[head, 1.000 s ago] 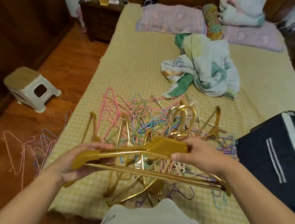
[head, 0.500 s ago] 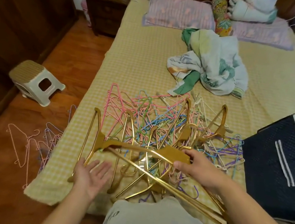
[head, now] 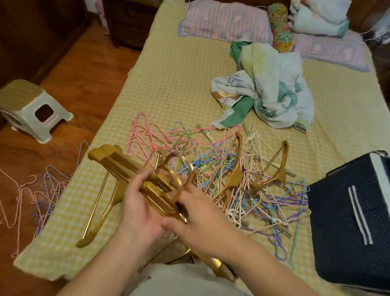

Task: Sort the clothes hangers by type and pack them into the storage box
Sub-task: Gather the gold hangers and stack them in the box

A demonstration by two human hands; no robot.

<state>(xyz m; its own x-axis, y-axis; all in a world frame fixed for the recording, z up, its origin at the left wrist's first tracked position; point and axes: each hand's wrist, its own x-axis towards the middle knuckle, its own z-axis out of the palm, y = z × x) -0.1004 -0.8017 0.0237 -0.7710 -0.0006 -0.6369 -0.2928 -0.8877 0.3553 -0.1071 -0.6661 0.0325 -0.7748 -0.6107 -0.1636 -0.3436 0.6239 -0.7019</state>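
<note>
Bed [head: 173,82]: covered by a yellow checked sheet, the landmark here.
Blanket [head: 272,91]: crumpled, pale with green patches, on the middle of the bed.
Pillows [head: 224,21]: two lilac ones at the head of the bed, with a folded quilt [head: 320,17] on the right-hand one.
Nightstand [head: 127,18]: dark wood, beside the bed's head on the left.
Stool [head: 29,109]: white plastic, tipped on the wooden floor [head: 73,75] left of the bed.

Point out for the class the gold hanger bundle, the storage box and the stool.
gold hanger bundle [head: 121,162], head view, on the stacked shoulders.
storage box [head: 342,233], head view, on its dark side wall.
stool [head: 18,95], head view, on its woven top.
</note>
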